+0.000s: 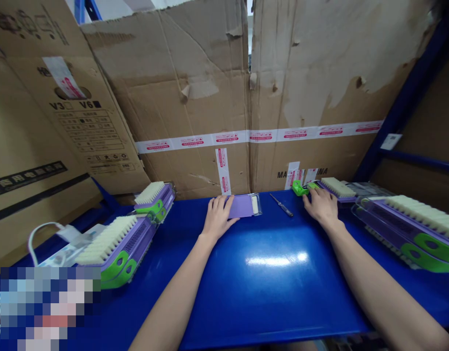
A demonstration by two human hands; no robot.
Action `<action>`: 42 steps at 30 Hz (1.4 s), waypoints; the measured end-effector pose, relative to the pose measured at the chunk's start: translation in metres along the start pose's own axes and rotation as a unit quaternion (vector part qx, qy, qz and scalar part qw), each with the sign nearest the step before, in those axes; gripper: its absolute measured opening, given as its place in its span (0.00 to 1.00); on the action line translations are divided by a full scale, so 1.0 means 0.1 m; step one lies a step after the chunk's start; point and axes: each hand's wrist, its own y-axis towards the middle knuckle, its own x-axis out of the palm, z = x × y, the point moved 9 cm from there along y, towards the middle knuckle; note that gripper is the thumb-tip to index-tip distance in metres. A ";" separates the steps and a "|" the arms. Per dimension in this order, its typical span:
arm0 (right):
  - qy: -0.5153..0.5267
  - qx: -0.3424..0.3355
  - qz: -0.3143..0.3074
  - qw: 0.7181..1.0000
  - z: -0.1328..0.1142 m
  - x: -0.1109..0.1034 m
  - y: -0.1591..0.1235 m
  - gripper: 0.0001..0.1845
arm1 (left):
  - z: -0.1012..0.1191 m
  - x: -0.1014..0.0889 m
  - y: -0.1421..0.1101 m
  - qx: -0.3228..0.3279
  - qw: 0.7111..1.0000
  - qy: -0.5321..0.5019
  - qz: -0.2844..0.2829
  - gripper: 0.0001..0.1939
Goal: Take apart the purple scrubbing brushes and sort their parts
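Left hand (217, 218) lies flat, fingers loosely spread, resting on the near edge of a flat purple plastic panel (243, 205) with a clear rim and a pale strip at its far end. Right hand (322, 204) sits palm down, fingers together, touching a small green plastic clip (299, 188). A thin metal screwdriver (282, 205) lies between the 2 hands on the glossy blue table (268, 282).
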 end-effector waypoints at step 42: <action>-0.025 0.005 -0.011 1.000 -0.07 -0.06 -0.02 0.25 | -0.01 0.00 0.00 -0.009 1.000 -0.009 -0.006 0.36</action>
